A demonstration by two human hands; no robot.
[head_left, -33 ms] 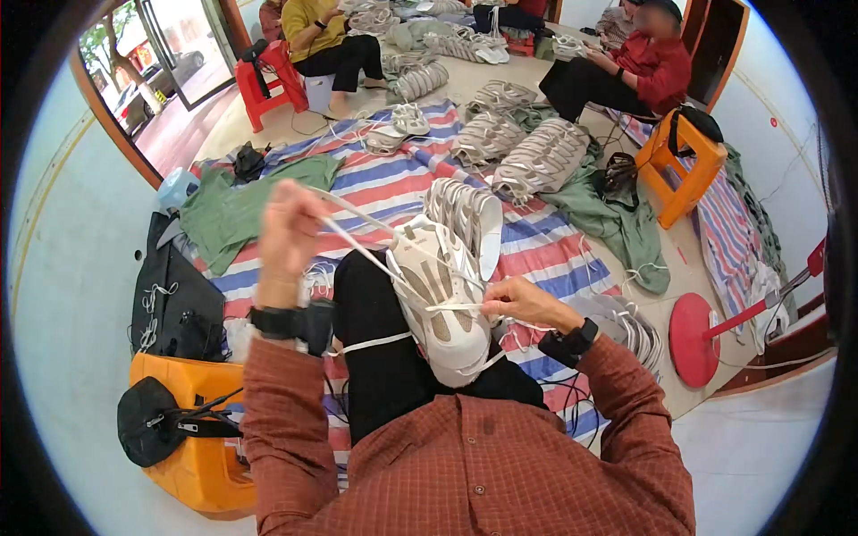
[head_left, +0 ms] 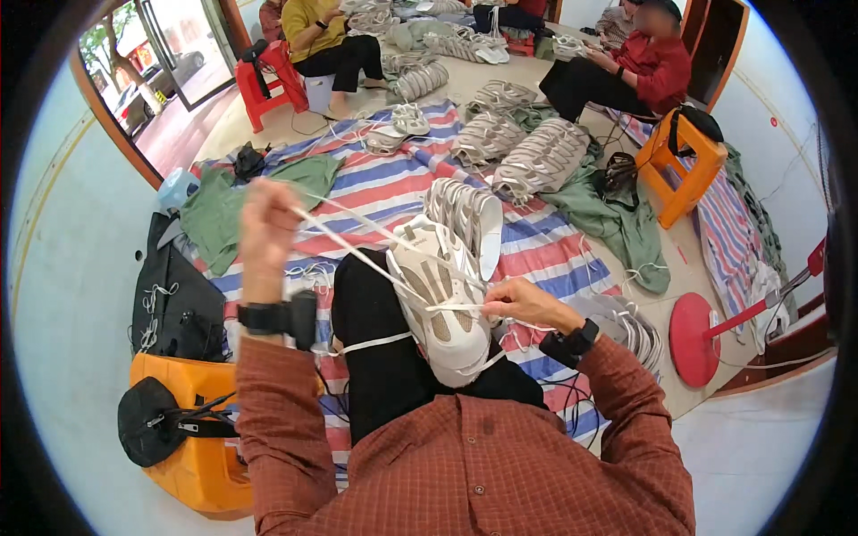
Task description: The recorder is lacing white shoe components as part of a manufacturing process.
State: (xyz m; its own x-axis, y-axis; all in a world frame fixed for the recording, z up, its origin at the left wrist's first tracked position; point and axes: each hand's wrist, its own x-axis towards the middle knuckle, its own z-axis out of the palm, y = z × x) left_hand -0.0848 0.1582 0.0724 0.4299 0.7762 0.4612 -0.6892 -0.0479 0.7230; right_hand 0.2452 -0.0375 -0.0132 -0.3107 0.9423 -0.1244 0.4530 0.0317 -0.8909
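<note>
A white and beige sneaker (head_left: 454, 344) rests on my black-trousered thighs with its toe toward my body. My left hand (head_left: 270, 219) is raised to the left of it, closed on a white shoelace (head_left: 332, 234). Two strands run taut from there down to the front of the shoe. At the shoe's right side, my right hand (head_left: 527, 301) pinches white lace close to the lacing. A white cord (head_left: 380, 342) crosses my left thigh and reaches toward the toe.
Nested beige shoe parts (head_left: 487, 223) stand just beyond the sneaker on a striped sheet (head_left: 384, 192). More rows of shoe parts (head_left: 541, 161) lie farther off. An orange stool (head_left: 192, 380) is at my left, a red round base (head_left: 693, 339) at my right. Other people sit at the back.
My left hand has moved a little farther left, drawing the lace strands longer. My right hand and the sneaker stay almost where they were.
</note>
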